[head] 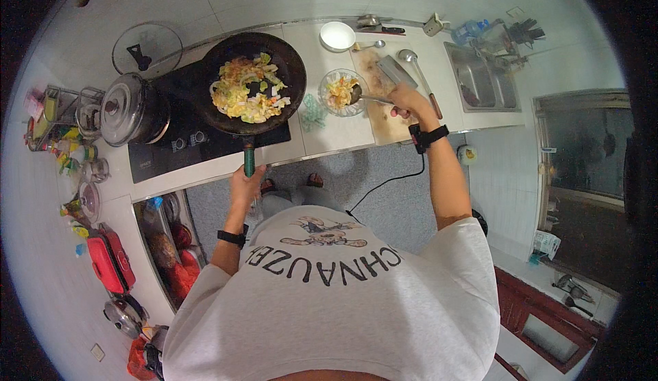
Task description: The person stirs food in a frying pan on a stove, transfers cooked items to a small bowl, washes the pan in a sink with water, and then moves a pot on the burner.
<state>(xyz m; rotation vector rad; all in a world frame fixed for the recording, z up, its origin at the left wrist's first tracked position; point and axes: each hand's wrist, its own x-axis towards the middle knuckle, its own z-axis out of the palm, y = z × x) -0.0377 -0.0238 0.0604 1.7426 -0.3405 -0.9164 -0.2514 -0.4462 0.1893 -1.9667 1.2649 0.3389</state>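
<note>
My left hand [243,183] grips the green handle of a black frying pan [294,78], which is held over the left side of the counter. Cooked cabbage with egg [249,90] lies spread in the pan. My right hand [408,101] holds the long handle of a metal ladle [375,99]. The ladle's dark bowl rests in a clear glass bowl [343,110] that holds some of the same food. Just behind my right hand a cleaver [397,71] lies on a stained cutting board [383,124].
A lidded pot [126,108] stands on the black cooktop [154,160]. A white bowl [337,36] sits at the back, near a knife [388,30]. Another ladle [421,75] lies right of the cleaver, before the double sink [480,80]. Green netting [312,112] lies beside the glass bowl.
</note>
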